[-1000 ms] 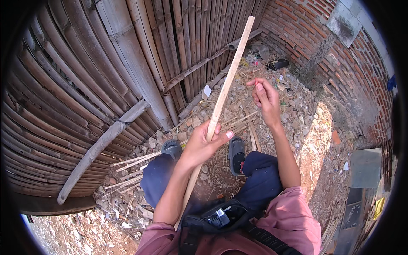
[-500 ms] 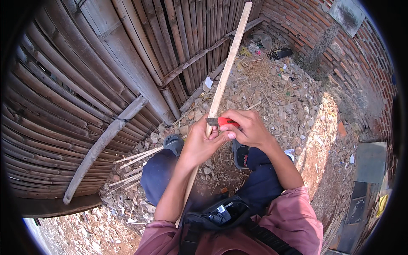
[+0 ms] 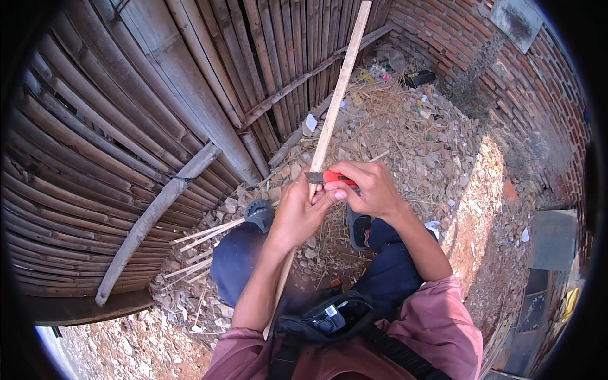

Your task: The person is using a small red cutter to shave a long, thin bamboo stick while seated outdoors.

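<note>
Right now the left hand (image 3: 296, 212) is wrapped around a long bamboo stick (image 3: 335, 95). Its fingers are closed on the stick, and the thumb reaches across toward the other hand. The stick runs from down by the person's lap, up through those fingers, and far out past them toward the bamboo fence (image 3: 126, 126). Holding it in the middle like that likely keeps it from wobbling.

The right hand (image 3: 370, 189) has its fingers curled shut around a small knife with a red handle (image 3: 330, 178). The grey blade pokes out past the fingertips and sits against the stick, just above the left fingers. Both hands are touching, so the blade looks steady on the wood.

Below the hands, thin bamboo strips (image 3: 202, 234) lie on the stony ground (image 3: 430, 145), beside the person's knees. A brick wall (image 3: 506, 69) stands off beyond the right fingers.
</note>
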The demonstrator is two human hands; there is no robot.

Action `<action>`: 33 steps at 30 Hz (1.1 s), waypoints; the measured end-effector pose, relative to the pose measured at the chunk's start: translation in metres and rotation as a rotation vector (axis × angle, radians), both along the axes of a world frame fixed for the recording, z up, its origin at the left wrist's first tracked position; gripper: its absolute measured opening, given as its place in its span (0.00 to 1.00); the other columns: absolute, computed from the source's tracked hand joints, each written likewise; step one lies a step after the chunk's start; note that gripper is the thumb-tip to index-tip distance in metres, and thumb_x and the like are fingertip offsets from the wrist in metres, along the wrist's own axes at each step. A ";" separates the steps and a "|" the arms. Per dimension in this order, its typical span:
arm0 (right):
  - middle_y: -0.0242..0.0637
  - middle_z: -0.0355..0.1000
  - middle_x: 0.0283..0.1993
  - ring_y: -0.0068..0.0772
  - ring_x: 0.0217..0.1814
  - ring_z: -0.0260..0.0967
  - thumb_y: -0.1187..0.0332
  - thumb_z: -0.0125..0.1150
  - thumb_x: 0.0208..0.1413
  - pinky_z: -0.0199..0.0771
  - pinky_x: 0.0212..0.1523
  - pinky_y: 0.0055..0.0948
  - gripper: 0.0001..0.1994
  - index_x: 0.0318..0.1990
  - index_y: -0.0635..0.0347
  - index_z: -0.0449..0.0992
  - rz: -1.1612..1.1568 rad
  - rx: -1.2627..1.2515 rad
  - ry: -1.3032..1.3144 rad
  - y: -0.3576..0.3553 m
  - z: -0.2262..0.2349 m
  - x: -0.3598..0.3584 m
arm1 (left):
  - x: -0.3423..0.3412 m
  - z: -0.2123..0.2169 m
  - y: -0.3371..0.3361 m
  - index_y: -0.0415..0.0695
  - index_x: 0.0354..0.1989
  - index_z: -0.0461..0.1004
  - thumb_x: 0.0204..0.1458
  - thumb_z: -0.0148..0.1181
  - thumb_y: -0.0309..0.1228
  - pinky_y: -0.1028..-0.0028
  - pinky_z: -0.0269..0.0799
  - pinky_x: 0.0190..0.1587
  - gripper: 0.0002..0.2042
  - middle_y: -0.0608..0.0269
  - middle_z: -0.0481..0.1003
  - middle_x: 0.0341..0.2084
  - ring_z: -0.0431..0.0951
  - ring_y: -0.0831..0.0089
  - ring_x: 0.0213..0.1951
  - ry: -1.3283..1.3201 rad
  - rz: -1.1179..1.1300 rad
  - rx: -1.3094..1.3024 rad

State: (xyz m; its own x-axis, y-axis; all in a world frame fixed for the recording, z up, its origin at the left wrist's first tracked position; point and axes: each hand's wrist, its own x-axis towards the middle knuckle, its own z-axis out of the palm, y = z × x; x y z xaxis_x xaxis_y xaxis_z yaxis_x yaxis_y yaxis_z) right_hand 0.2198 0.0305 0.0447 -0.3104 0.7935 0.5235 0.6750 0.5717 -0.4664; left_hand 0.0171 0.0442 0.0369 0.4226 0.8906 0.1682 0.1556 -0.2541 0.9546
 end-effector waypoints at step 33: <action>0.42 0.83 0.36 0.48 0.33 0.83 0.67 0.68 0.58 0.80 0.33 0.40 0.10 0.46 0.56 0.83 -0.037 0.047 0.066 0.005 -0.002 -0.003 | 0.006 -0.012 0.000 0.37 0.36 0.74 0.66 0.69 0.44 0.69 0.62 0.27 0.20 0.69 0.65 0.19 0.62 0.80 0.26 -0.095 0.035 -0.045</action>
